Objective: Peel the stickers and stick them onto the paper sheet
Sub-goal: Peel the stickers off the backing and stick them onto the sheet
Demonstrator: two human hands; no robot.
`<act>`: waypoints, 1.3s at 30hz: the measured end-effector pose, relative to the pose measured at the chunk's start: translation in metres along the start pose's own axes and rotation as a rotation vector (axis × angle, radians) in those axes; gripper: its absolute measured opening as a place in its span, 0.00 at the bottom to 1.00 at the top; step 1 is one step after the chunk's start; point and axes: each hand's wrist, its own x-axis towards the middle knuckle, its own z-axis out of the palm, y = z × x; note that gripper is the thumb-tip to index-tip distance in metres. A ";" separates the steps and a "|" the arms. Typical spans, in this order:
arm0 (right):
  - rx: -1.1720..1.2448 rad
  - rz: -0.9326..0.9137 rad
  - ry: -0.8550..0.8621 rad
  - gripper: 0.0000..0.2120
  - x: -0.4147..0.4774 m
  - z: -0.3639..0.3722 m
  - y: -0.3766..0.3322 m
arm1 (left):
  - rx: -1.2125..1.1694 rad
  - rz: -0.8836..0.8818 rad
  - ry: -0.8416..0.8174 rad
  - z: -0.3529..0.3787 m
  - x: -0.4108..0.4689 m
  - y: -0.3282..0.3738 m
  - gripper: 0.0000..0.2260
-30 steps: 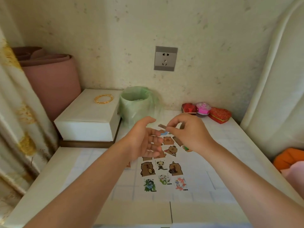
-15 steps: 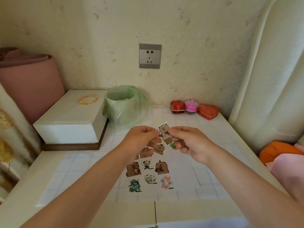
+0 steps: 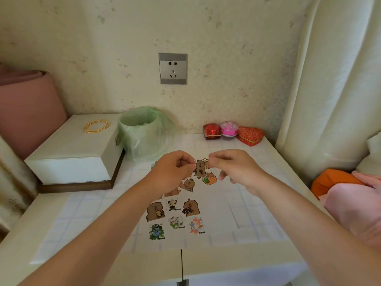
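Sticker (image 3: 200, 169): brown capybara figure, die-cut, white-edged, upright, held in the air above the far end of the sheet (image 3: 216, 217). Left hand (image 3: 172, 175) pinches its left edge, fingers curled. Right hand (image 3: 237, 170) pinches its upper right corner, other fingers loosely bent. Sheet: white, flat on the table (image 3: 61, 219), rows of cartoon figures (image 3: 173, 213) on it. Table cover: pale grid. Rear: lined bin (image 3: 144, 133), white box (image 3: 74, 149), wall socket (image 3: 172, 68).

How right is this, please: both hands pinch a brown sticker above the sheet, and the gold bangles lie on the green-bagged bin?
Not quite: the head view shows the gold bangles on the white box beside that bin; the rest holds.
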 end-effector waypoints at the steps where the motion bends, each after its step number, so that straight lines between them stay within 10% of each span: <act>1: 0.012 -0.008 -0.023 0.08 0.000 -0.001 0.000 | 0.019 0.010 -0.021 0.000 0.000 0.000 0.03; 27: -0.195 0.130 -0.125 0.03 0.014 0.007 0.025 | -0.006 -0.168 -0.173 0.003 0.008 -0.022 0.05; 39: -0.288 0.250 -0.125 0.14 0.027 0.030 0.027 | 0.632 -0.005 -0.168 -0.002 0.011 -0.039 0.07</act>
